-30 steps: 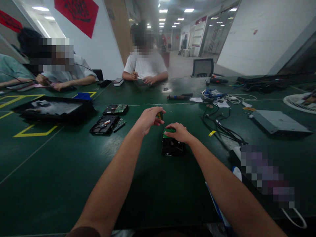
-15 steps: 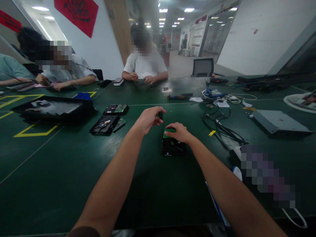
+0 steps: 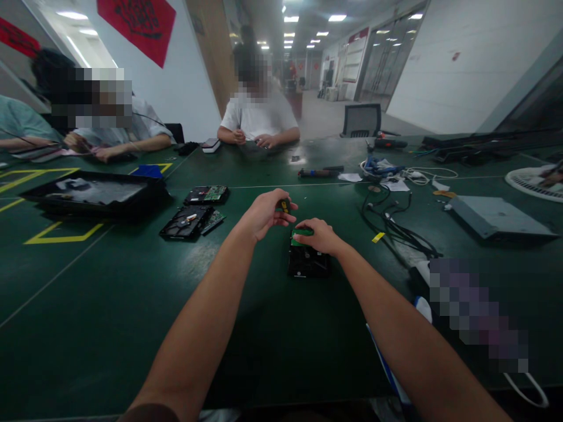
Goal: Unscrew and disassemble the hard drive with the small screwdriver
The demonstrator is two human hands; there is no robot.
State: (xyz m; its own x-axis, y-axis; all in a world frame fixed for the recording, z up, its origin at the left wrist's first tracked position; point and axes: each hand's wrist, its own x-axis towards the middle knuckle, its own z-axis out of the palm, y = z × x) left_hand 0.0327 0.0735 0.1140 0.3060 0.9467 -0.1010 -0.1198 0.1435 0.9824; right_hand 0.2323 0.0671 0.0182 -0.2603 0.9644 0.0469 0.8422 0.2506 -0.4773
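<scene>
Hard drive [image 3: 308,262] on bench [image 3: 132,305]; circuit board [image 3: 301,232] judged not yet off.
Left hand [image 3: 264,214] grip closed round screwdriver [image 3: 284,206]; right hand [image 3: 319,234] grip clasps the board's edge.

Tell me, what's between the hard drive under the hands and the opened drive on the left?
In the head view, only bare green table lies between the hard drive and the opened drive; the left forearm crosses above it.

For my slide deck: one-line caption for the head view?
Left hand holds a black-and-yellow tool near a hard drive under the right hand, on a green table.
</scene>
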